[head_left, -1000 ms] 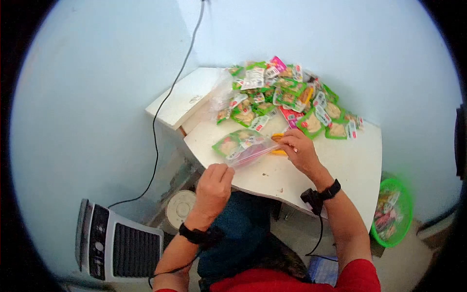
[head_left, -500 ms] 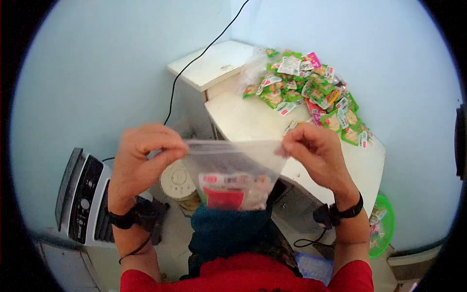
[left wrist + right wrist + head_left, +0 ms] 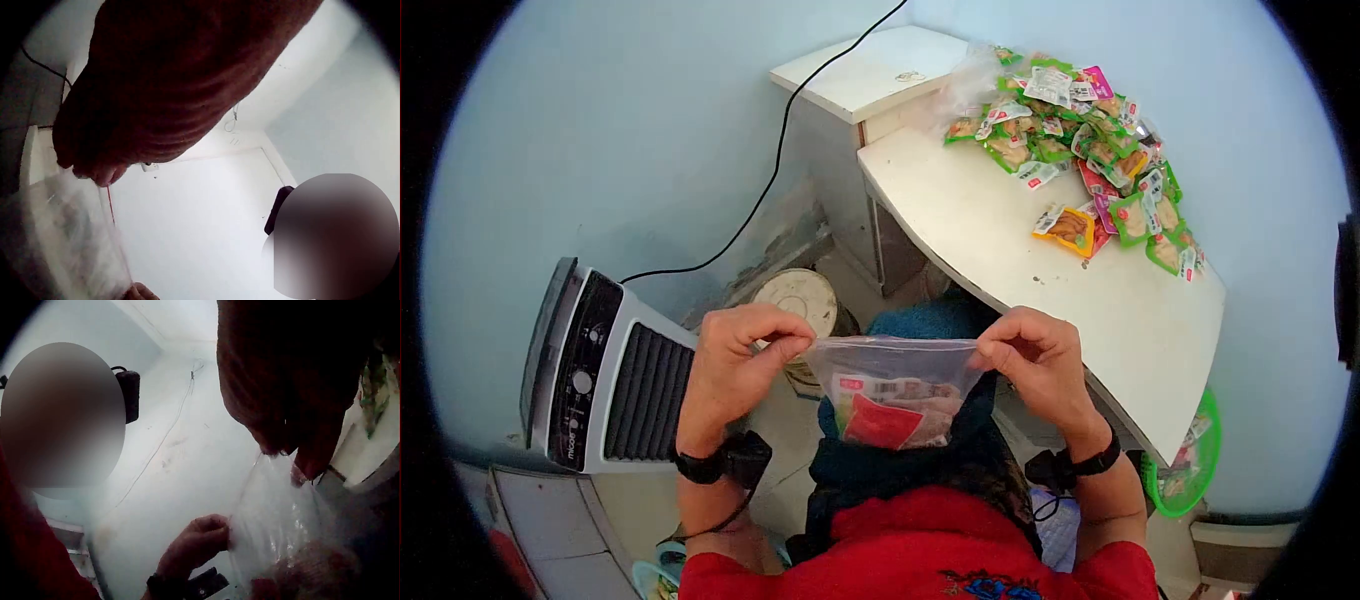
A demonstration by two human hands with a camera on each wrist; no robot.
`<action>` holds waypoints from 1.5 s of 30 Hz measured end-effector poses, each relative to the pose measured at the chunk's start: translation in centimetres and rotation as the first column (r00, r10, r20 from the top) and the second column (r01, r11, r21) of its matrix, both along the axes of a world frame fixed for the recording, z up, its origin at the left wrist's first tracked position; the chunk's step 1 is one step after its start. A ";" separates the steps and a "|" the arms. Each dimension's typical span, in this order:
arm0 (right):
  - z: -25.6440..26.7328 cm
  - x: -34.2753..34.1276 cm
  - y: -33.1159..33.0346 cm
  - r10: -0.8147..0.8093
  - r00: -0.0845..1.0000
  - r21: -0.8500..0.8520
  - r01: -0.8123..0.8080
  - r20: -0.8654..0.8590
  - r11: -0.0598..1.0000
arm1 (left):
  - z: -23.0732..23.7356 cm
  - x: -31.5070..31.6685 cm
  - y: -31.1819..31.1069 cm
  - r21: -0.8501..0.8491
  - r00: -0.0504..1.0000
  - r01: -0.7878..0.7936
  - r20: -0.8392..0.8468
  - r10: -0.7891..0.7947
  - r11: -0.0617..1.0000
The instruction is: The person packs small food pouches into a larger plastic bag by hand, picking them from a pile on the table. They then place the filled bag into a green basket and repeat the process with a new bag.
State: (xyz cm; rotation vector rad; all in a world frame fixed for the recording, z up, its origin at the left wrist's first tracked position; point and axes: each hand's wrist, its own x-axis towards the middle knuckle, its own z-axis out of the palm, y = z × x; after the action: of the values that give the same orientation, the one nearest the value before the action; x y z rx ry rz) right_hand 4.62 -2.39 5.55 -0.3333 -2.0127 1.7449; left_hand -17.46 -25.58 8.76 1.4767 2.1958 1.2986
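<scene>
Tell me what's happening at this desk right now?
A person holds a clear plastic bag by its top corners, left hand on one, right hand on the other, above their lap. Small packets show inside. On the white table, a yellow-edged packet lies by a pile of mostly green packets.

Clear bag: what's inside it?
Low in the bag, white printed packaging and a red patch show; whatever lies behind them is covered, so the packet count is unclear.
</scene>
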 end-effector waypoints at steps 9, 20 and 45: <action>-0.3 1.0 -0.6 -0.024 0.999 0.101 0.028 -0.038 0.994 | 2.5 3.8 2.4 0.029 0.932 -0.001 -0.362 0.011 1.000; 1.0 2.0 -1.2 -0.054 0.997 0.182 0.064 -0.060 0.981 | 0.9 6.0 6.4 -0.081 0.900 0.258 -0.343 -0.270 0.963; 1.5 0.1 -2.5 0.108 0.990 0.336 -0.071 -0.094 0.939 | 1.8 6.6 5.3 -0.049 0.911 0.280 -0.301 -0.282 0.959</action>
State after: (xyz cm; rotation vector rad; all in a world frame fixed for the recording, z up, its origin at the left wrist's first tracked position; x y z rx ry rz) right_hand 4.73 -4.87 7.01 -0.0339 -2.2201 1.4028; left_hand -10.82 -20.29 10.54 2.0209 2.0441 1.0271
